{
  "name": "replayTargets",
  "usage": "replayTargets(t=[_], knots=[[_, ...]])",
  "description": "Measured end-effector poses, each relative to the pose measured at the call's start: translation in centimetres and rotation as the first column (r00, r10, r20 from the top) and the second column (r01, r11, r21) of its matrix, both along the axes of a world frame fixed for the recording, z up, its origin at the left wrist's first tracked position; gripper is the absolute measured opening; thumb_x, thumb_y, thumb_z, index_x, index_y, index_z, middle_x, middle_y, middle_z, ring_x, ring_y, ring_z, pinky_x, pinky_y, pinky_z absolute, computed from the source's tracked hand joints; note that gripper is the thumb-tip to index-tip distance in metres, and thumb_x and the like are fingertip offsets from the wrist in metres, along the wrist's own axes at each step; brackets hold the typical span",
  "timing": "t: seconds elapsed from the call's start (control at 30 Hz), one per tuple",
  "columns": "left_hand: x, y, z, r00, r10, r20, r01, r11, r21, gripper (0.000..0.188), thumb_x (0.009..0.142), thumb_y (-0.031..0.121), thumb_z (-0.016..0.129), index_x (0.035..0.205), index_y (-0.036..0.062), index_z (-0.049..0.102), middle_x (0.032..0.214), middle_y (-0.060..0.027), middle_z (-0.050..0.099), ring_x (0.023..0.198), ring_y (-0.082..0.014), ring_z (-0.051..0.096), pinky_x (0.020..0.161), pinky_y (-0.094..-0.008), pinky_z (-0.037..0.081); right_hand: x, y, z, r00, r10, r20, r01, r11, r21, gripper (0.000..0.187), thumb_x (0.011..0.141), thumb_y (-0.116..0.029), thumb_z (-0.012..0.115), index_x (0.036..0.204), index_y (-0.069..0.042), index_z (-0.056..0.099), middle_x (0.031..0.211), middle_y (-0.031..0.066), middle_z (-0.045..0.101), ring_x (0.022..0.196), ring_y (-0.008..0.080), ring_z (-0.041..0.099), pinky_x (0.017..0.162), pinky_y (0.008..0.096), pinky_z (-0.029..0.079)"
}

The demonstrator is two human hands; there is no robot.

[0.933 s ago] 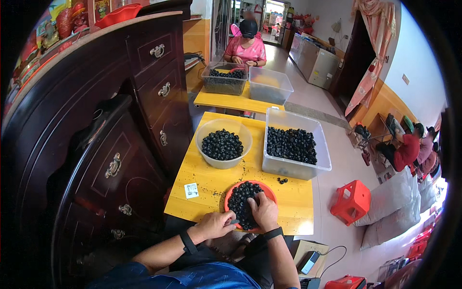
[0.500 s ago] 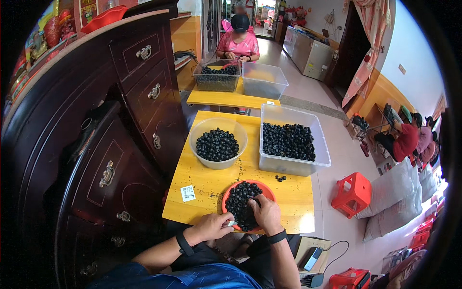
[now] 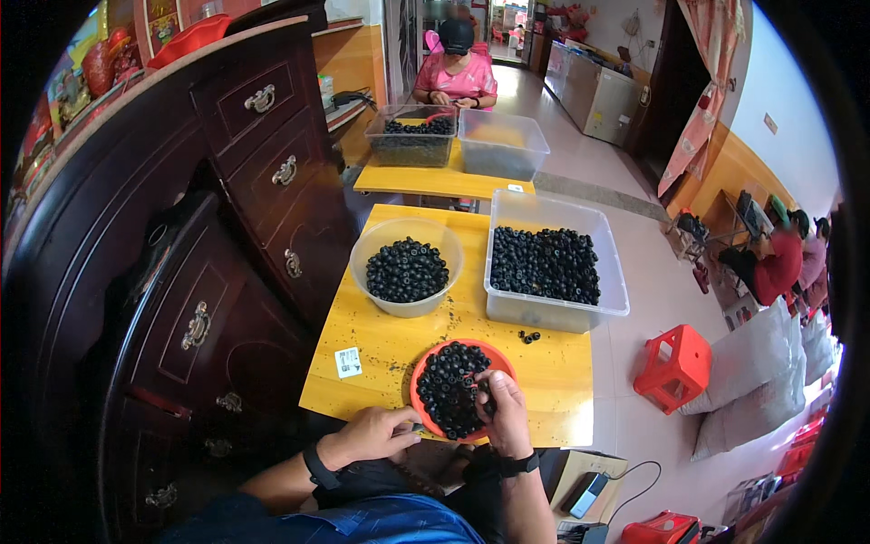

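A round orange-red bowl full of small black ring-shaped pieces sits at the near edge of the yellow table. My right hand is at the bowl's right side, its fingers curled over the pieces. Something dark shows between its thumb and fingers, too hidden to name. Just left of the bowl's near rim, my left hand is closed, thumb and forefinger together on something small and dark that I cannot make out. Both wrists wear dark bands.
Beyond the bowl stand a round translucent tub and a rectangular clear bin, both holding black pieces. Several pieces lie loose beside the bin. A dark wooden cabinet borders the left; a red stool stands right. Another person sits opposite.
My left hand has drawn back slightly left, away from the bowl's near rim. My right hand has shifted a little right and lower, its fingers now more curled. The view has moved slightly.
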State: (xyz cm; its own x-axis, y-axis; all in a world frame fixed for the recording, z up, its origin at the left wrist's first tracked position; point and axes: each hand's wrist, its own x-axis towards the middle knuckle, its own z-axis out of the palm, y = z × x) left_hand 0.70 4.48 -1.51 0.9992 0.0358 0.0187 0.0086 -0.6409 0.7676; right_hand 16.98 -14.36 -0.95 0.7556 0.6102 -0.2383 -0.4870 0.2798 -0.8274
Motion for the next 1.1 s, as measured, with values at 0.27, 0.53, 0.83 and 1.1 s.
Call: replayTargets(t=[0.27,0.53,0.83,1.1], knots=[[0.6,-1.1,2.5,0.999,0.034,-0.012,-0.034,0.999,0.019,0.022,0.087,0.020,0.074,0.104,0.0076,0.066,0.067,-0.0073,0.063,0.060,-0.0252,0.064,0.059,-0.0372,0.049,0.1,-1.3,-2.5,0.789,0.254,-0.560,0.085,0.857,0.508,0.033,0.107,-0.037,0.048,0.110,-0.008,0.062,0.105,0.0094,0.066,0.086,0.0193,0.064,0.066,0.0275,0.057],[0.6,-1.2,3.3,0.996,0.034,0.078,-0.037,0.999,0.039,0.022,0.085,0.018,0.077,0.099,0.0059,0.066,0.065,-0.0072,0.060,0.058,-0.0237,0.061,0.057,-0.0355,0.048,-1.4,0.1,-2.9,0.709,0.283,-0.646,0.175,0.817,0.550,0.038,0.107,-0.021,0.046,0.137,0.001,0.050,0.137,0.0199,0.058,0.112,0.0290,0.064,0.092,0.0376,0.057],[-0.9,-1.3,2.8,0.994,0.018,0.105,-0.018,1.000,-0.008,0.018,0.085,0.014,0.075,0.098,0.0054,0.065,0.064,-0.0060,0.058,0.055,-0.0208,0.057,0.056,-0.0343,0.047,-2.5,0.4,-4.3,0.618,0.345,-0.707,0.215,0.791,0.573,0.037,0.105,-0.021,0.049,0.133,0.003,0.052,0.118,0.0136,0.067,0.089,0.0211,0.065,0.076,0.0319,0.055],[-1.3,-1.3,3.4,0.997,0.014,0.081,-0.015,1.000,0.006,0.020,0.087,0.019,0.073,0.097,0.0062,0.063,0.067,-0.0079,0.062,0.061,-0.0283,0.064,0.058,-0.0389,0.049,-2.9,0.6,-3.5,0.629,0.291,-0.721,0.203,0.834,0.513,0.035,0.103,-0.021,0.055,0.126,0.005,0.053,0.106,0.0094,0.067,0.083,0.0181,0.063,0.070,0.0291,0.052]])
